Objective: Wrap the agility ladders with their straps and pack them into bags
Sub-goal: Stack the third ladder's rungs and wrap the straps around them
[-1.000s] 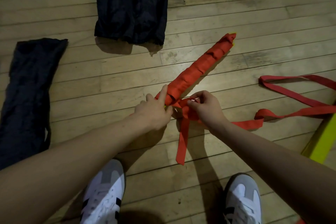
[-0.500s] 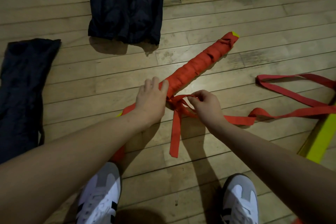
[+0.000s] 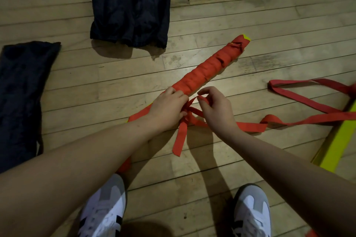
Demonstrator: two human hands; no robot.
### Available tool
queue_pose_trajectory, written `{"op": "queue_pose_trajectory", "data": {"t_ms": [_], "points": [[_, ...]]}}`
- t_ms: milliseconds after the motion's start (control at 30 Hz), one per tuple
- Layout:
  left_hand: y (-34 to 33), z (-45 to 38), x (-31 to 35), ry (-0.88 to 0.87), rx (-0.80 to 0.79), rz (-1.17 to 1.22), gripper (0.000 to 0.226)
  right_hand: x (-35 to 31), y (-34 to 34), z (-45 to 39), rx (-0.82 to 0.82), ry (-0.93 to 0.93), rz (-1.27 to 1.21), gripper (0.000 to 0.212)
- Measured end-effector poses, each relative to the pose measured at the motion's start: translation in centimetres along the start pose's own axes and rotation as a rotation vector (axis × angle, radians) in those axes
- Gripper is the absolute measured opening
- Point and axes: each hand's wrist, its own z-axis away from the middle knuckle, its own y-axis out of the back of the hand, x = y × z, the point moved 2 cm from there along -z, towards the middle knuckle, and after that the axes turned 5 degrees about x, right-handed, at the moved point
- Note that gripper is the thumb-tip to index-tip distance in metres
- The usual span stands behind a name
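Fingers [image 3: 202,100] of the right hand [image 3: 217,113] were curled and pinched a small loop of the red strap [image 3: 250,126]. The left hand [image 3: 167,109] lay curled over the wrapped ladder [image 3: 204,71], and its fingertips were tucked under, so how tightly it held could not be seen. The ladder bundle lay slanted on the wooden floor [image 3: 269,15], with a bit of yellow showing at its far tip. Its near end ran under the left arm and was mostly hidden. A short strap tail [image 3: 180,140] hung toward the shoes. The long strap ran off to the right and was cut off by the edge. A yellow rung [image 3: 339,150] showed only partly there. Two dark bags [image 3: 131,5] lay side by side at the top, cut off too. Another dark bag [image 3: 21,92] lay at the left. It was too dark to see their openings. Two white and grey shoes [image 3: 104,213] stood at the bottom.
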Motion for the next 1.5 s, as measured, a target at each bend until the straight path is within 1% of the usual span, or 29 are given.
{"op": "queue_pose_trajectory", "data": {"t_ms": [67,100,133,167,200,233,267,333,367,433,467,500,567,667,700,767,800,833,900,967,1033,1133,1200,1233,1267,1333,1367,1500], "points": [[-0.1,0.0,0.2,0.013,-0.022,0.024,0.038,-0.2,0.3,0.1,-0.107,0.246,0.302,0.023],[-0.1,-0.1,0.4,0.02,-0.023,0.031,0.034,-0.2,0.6,0.1,-0.116,0.349,0.429,0.029],[0.0,-0.2,0.4,0.035,-0.018,0.042,0.029,0.0,0.9,0.0,-0.098,0.409,0.508,0.032],[0.0,-0.3,0.4,0.056,-0.011,0.063,0.026,0.3,1.2,0.0,-0.064,0.422,0.541,0.032],[0.0,-0.4,0.4,0.075,-0.005,0.086,0.025,0.7,1.4,0.0,-0.026,0.378,0.534,0.034],[0.1,-0.5,0.3,0.087,-0.005,0.103,0.024,1.0,1.5,-0.1,0.029,0.261,0.453,0.034],[0.0,-0.6,0.3,0.088,-0.013,0.112,0.024,1.3,1.8,-0.3,0.094,0.066,0.298,0.031],[0.0,-0.5,0.4,0.081,-0.027,0.113,0.024,1.6,2.0,-0.5,0.172,-0.338,-0.078,0.015],[-0.1,-0.4,0.4,0.079,-0.027,0.11,0.025,1.4,2.1,-0.5,0.181,-0.442,-0.23,0.01],[0.0,-0.4,0.4,0.082,-0.024,0.111,0.025,0.8,1.9,-0.2,0.154,-0.509,-0.419,0.008],[0.0,-0.4,0.4,0.088,-0.026,0.114,0.025,0.3,1.7,0.0,0.126,-0.498,-0.442,0.01],[0.1,-0.3,0.4,0.089,-0.029,0.116,0.026,0.0,1.6,0.2,0.106,-0.457,-0.391,0.012],[0.1,-0.3,0.3,0.085,-0.036,0.115,0.026,-0.4,1.4,0.3,0.097,-0.327,-0.192,0.013],[0.2,-0.1,0.4,0.068,-0.032,0.096,0.024,-0.9,2.2,-0.1,0.081,-0.092,0.091,0.008],[0.2,-0.1,0.4,0.062,-0.03,0.083,0.023,-0.9,2.4,-0.1,0.021,0.007,0.223,0.005],[0.2,0.0,0.4,0.062,-0.034,0.063,0.023,-0.9,2.4,0.4,-0.144,0.244,0.571,0.009],[0.3,0.0,0.4,0.068,-0.037,0.059,0.022,-0.9,2.3,0.9,-0.209,0.367,0.698,0.011],[0.4,0.0,0.4,0.074,-0.039,0.056,0.022,-0.7,2.2,1.4,-0.267,0.446,0.789,0.014],[0.4,0.2,0.4,0.073,-0.034,0.033,0.023,-0.6,2.2,2.2,-0.311,0.459,0.878,0.024],[0.3,0.4,0.4,0.069,-0.024,0.005,0.023,-0.3,2.5,2.4,-0.247,0.418,0.892,0.03],[0.2,0.5,0.3,0.072,-0.014,0.013,0.024,-0.2,2.8,2.4,-0.222,0.376,0.889,0.027],[0.4,0.5,0.3,0.088,-0.014,0.041,0.025,0.1,3.1,2.4,-0.259,0.34,0.962,0.007],[0.5,0.4,0.2,0.084,-0.028,0.038,0.026,-0.4,3.1,2.2,-0.327,0.342,1.011,0.016],[0.6,0.4,0.1,0.083,-0.033,0.039,0.026,-0.8,3.2,2.1,-0.331,0.346,1.006,0.018],[0.7,0.3,0.0,0.085,-0.038,0.042,0.027,-1.4,3.3,1.9,-0.314,0.352,1.004,0.018],[1.0,0.2,0.0,0.103,-0.057,0.05,0.027,-1.7,3.7,1.6,-0.285,0.357,1.057,0.009],[1.1,0.2,0.0,0.114,-0.066,0.055,0.027,-1.6,3.9,1.5,-0.297,0.347,1.105,0.006],[1.4,-0.1,0.0,0.129,-0.074,0.078,0.029,-0.3,5.1,1.7,-0.444,0.214,1.336,0.016]]}}
